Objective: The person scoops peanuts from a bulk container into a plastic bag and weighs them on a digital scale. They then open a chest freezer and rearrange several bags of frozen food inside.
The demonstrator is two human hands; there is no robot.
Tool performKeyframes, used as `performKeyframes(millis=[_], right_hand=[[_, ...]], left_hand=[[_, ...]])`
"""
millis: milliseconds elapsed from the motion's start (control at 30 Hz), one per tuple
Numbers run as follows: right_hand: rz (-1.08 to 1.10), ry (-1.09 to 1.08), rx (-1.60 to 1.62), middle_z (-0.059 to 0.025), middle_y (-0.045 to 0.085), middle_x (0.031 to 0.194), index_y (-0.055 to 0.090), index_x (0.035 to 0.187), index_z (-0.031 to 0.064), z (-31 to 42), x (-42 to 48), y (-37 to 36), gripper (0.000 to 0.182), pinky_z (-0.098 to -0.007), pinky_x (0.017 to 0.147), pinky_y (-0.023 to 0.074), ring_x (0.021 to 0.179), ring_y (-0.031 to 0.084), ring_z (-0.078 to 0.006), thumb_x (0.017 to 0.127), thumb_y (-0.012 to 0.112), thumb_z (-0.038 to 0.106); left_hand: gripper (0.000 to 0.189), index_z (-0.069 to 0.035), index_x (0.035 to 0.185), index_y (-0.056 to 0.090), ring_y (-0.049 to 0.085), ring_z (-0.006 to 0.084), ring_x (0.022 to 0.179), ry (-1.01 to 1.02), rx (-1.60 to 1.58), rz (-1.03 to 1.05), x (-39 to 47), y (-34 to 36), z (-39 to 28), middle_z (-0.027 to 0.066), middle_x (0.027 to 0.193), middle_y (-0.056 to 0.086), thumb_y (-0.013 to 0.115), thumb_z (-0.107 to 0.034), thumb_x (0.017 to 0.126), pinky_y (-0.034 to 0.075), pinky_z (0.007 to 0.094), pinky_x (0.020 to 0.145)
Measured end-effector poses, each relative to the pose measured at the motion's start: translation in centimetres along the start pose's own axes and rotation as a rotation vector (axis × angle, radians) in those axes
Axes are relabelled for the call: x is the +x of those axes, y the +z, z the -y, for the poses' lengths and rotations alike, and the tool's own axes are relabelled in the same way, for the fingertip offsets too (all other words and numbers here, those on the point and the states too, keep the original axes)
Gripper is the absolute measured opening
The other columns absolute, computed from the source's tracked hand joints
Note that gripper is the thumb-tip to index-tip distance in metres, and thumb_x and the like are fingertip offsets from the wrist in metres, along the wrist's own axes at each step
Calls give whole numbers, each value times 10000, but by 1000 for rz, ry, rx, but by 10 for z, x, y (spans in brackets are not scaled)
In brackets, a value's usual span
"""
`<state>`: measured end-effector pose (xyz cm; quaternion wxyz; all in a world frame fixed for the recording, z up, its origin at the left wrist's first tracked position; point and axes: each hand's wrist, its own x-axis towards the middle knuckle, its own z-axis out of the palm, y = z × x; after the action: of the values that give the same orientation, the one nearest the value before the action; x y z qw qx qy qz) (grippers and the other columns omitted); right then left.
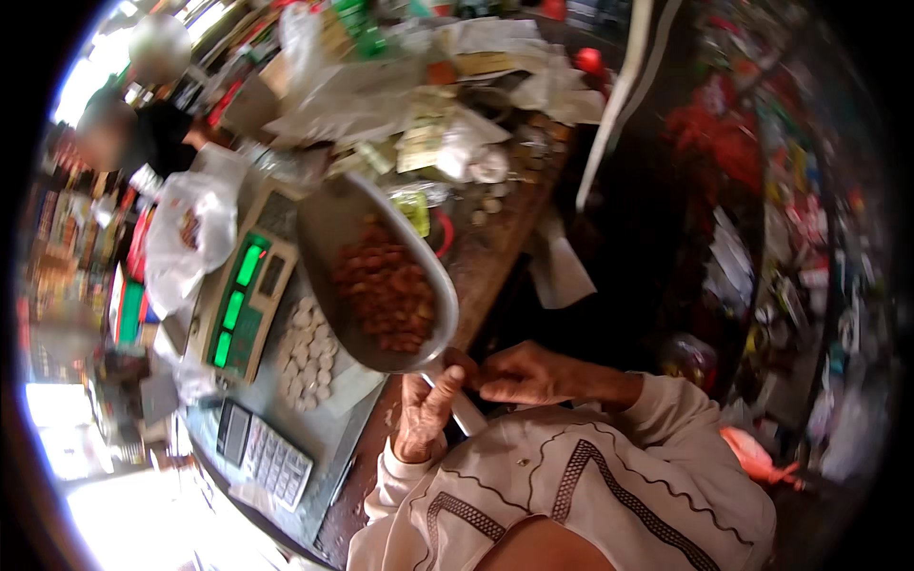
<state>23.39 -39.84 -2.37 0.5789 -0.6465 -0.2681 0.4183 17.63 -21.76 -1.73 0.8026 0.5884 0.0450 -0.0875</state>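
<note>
A metal scoop [321, 271] holds many reddish-brown nuts or beans [389, 292] and reaches over the counter from my body. My left hand [428, 407] is closed around the scoop's handle [468, 415], just below the pan. My right hand [528, 375] is beside the handle, its fingers curled near the rear of the scoop; whether it grips anything is hidden. Left of the scoop is a digital scale [250, 300] with lit green displays. A white plastic bag [193, 243] with similar reddish pieces in it lies at the scale's far side.
Many coins [308, 357] and a calculator [268, 453] lie on the counter near the scale. Papers, banknotes [426, 139] and plastic bags are heaped farther back. At the upper left, a person [161, 135] in dark clothing has an arm by the counter. Cluttered goods line the right side.
</note>
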Motion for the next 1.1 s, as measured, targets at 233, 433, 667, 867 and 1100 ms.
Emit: performKeyframes(millis=[233, 433, 667, 867, 1100], right_hand=[[-243, -111, 307, -39, 493, 701, 500, 915, 18, 10, -40, 12, 217, -260, 566, 396, 637, 471, -95, 902, 518, 234], [-506, -221, 147, -31, 516, 721, 535, 970, 2, -5, -110, -6, 188, -263, 562, 399, 660, 481, -86, 863, 550, 156], [-701, 15, 355, -8, 544, 659, 585, 930, -16, -51, -205, -48, 275, -240, 530, 393, 590, 501, -90, 777, 641, 205], [-909, 124, 620, -63, 595, 676, 583, 937, -32, -101, -290, -118, 289, -217, 493, 442, 542, 552, -115, 771, 645, 197], [-882, 351, 603, -91, 612, 717, 565, 976, -65, -204, -335, -205, 265, -257, 531, 474, 573, 583, -151, 809, 609, 137]], left_hand=[[433, 46, 1046, 519, 512, 136, 770, 87, 178, 40, 22, 63, 3, 97, 905, 550, 525, -359, 891, 432, 246, 673], [459, 43, 1099, 510, 527, 162, 865, 23, 200, 471, 39, 106, 27, 114, 988, 553, 494, -372, 905, 441, 272, 753], [330, 31, 1100, 513, 579, 289, 875, 84, 597, 1054, 87, 167, 44, 179, 980, 581, 557, -184, 853, 468, 348, 741], [264, 0, 976, 574, 599, 309, 760, 211, 952, 742, 145, 172, 79, 160, 860, 606, 635, -67, 728, 481, 371, 647], [200, -22, 916, 629, 586, 313, 896, 684, 1528, 306, 201, 156, 65, 129, 879, 613, 590, -27, 721, 465, 391, 793]])
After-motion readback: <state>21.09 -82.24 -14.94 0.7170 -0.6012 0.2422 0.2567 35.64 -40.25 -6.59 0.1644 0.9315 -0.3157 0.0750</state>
